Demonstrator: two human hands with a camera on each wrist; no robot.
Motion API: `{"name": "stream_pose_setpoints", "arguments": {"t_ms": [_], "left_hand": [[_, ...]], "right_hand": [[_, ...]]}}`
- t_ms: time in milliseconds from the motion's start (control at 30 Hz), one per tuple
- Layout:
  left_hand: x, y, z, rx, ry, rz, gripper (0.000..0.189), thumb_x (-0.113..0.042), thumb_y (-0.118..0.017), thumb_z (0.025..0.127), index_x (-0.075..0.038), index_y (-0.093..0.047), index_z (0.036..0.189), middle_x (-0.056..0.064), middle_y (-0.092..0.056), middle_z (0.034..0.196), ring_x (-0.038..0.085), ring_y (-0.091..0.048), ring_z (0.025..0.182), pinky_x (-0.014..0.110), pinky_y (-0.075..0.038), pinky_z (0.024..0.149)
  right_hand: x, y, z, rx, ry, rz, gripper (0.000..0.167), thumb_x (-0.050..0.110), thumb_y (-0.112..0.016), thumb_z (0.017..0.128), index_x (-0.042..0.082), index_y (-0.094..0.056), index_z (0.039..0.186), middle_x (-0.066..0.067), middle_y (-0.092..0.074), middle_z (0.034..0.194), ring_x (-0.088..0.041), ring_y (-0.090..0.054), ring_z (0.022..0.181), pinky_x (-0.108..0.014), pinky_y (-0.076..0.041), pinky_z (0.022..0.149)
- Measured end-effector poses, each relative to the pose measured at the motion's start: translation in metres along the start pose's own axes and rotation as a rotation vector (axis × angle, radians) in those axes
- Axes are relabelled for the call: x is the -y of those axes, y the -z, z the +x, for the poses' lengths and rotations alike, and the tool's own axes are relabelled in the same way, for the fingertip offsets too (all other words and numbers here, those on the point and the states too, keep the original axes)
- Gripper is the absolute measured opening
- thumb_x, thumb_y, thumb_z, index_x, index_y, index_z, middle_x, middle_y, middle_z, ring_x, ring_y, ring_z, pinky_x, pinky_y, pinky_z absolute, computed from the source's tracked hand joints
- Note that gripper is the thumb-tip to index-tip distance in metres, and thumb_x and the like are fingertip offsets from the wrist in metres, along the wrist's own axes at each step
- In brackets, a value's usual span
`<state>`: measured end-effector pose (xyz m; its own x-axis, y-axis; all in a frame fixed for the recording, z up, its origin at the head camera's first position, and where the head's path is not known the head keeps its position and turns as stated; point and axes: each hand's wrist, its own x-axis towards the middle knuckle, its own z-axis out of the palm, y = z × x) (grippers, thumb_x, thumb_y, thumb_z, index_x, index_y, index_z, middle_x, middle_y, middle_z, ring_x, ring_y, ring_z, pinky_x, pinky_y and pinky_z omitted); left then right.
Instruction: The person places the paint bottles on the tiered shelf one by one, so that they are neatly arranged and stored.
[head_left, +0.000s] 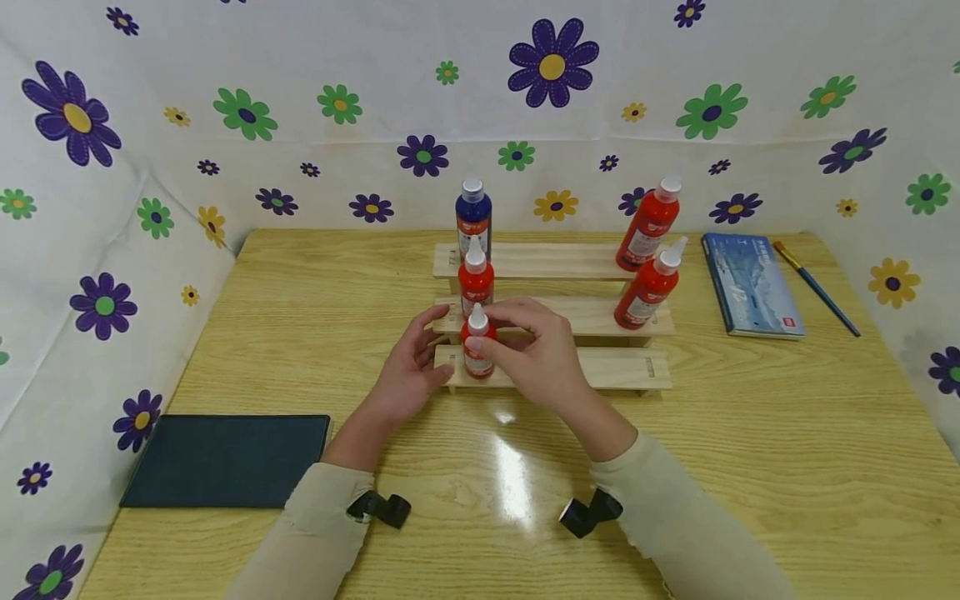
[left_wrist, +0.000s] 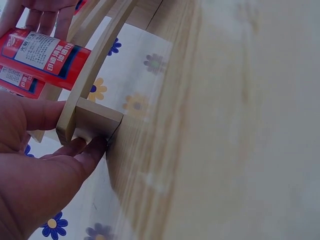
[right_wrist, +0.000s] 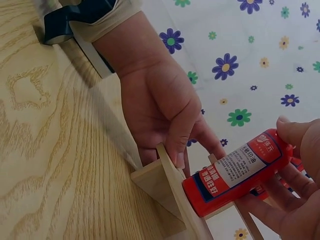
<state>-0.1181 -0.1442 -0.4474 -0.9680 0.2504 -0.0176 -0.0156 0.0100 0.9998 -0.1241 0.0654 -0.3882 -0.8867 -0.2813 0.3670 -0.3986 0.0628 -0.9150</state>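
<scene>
A small red bottle [head_left: 478, 365] with a white pointed cap stands upright at the left end of the lowest tier of a wooden step rack [head_left: 615, 367]. My right hand [head_left: 543, 354] holds this bottle near its top, thumb on one side and fingers on the other, as the right wrist view shows of the red bottle [right_wrist: 235, 172]. The bottle's base is right at the plank. My left hand [head_left: 408, 371] grips the rack's left end. In the left wrist view its thumb [left_wrist: 45, 114] lies on the plank and its fingers [left_wrist: 92, 152] curl beneath.
Behind stand another red bottle [head_left: 477, 279] and a blue bottle [head_left: 474, 215]. Two red bottles [head_left: 647, 296] [head_left: 651, 229] lean at the rack's right end. A blue book [head_left: 753, 283] and a paintbrush [head_left: 817, 287] lie farther right; a dark flat pad [head_left: 232, 460] lies left.
</scene>
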Motion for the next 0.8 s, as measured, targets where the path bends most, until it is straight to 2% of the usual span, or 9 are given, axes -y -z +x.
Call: {"name": "stream_pose_setpoints", "arguments": {"t_ms": [200, 333, 400, 500, 633, 733, 800], "left_hand": [[-0.001, -0.001, 0.001, -0.004, 0.015, 0.021, 0.079, 0.019, -0.056, 0.091, -0.022, -0.033, 0.154, 0.012, -0.041, 0.149, 0.028, -0.042, 0.134, 0.044, -0.029, 0.112], [-0.007, 0.000, -0.002, -0.025, 0.043, 0.103, 0.080, 0.013, -0.057, 0.093, -0.028, -0.030, 0.156, 0.007, -0.033, 0.155, 0.028, -0.038, 0.138, 0.044, -0.028, 0.112], [-0.013, 0.002, -0.004, -0.047, 0.041, 0.174, 0.078, 0.008, -0.057, 0.094, -0.026, -0.026, 0.157, 0.006, -0.030, 0.157, 0.028, -0.036, 0.139, 0.045, -0.029, 0.112], [-0.024, 0.006, -0.008, -0.091, -0.021, 0.360, 0.076, 0.000, -0.059, 0.097, -0.021, -0.022, 0.159, 0.009, -0.028, 0.159, 0.032, -0.032, 0.141, 0.048, -0.029, 0.112], [-0.039, 0.009, -0.013, -0.163, -0.142, 0.702, 0.078, -0.013, -0.063, 0.097, -0.014, -0.019, 0.160, 0.013, -0.022, 0.161, 0.035, -0.022, 0.145, 0.057, -0.027, 0.111], [-0.050, 0.010, -0.017, -0.219, -0.212, 0.936, 0.083, -0.025, -0.067, 0.095, -0.011, -0.019, 0.160, 0.021, -0.016, 0.161, 0.040, -0.015, 0.147, 0.062, -0.020, 0.111], [-0.055, 0.010, -0.019, -0.262, -0.223, 1.077, 0.088, -0.036, -0.068, 0.092, -0.013, -0.018, 0.161, 0.024, -0.010, 0.162, 0.045, -0.010, 0.147, 0.063, -0.016, 0.112]], "right_hand": [[0.002, 0.002, -0.004, -0.027, 0.041, -0.005, 0.037, 0.001, -0.084, 0.080, 0.002, -0.073, 0.116, -0.008, -0.067, 0.113, -0.026, -0.066, 0.101, -0.043, -0.056, 0.079], [0.006, 0.012, -0.011, -0.067, 0.112, -0.051, 0.040, -0.002, -0.083, 0.080, 0.002, -0.071, 0.119, -0.009, -0.066, 0.116, -0.029, -0.064, 0.104, -0.044, -0.056, 0.082], [0.011, 0.020, -0.015, -0.078, 0.174, -0.124, 0.041, -0.002, -0.082, 0.080, 0.003, -0.071, 0.119, -0.009, -0.067, 0.117, -0.028, -0.063, 0.105, -0.042, -0.055, 0.085], [0.019, 0.036, -0.021, -0.085, 0.287, -0.267, 0.039, 0.009, -0.081, 0.084, 0.003, -0.071, 0.120, -0.007, -0.067, 0.120, -0.026, -0.062, 0.109, -0.038, -0.052, 0.090], [0.035, 0.056, -0.029, -0.123, 0.418, -0.464, 0.048, 0.036, -0.073, 0.091, 0.001, -0.069, 0.123, -0.011, -0.064, 0.127, -0.028, -0.060, 0.116, -0.032, -0.046, 0.096], [0.047, 0.068, -0.034, -0.182, 0.500, -0.537, 0.055, 0.044, -0.067, 0.095, -0.003, -0.068, 0.122, -0.019, -0.060, 0.131, -0.035, -0.056, 0.120, -0.028, -0.044, 0.098], [0.054, 0.075, -0.037, -0.226, 0.554, -0.565, 0.056, 0.045, -0.067, 0.095, -0.005, -0.067, 0.120, -0.023, -0.056, 0.134, -0.041, -0.052, 0.124, -0.033, -0.042, 0.102]]}}
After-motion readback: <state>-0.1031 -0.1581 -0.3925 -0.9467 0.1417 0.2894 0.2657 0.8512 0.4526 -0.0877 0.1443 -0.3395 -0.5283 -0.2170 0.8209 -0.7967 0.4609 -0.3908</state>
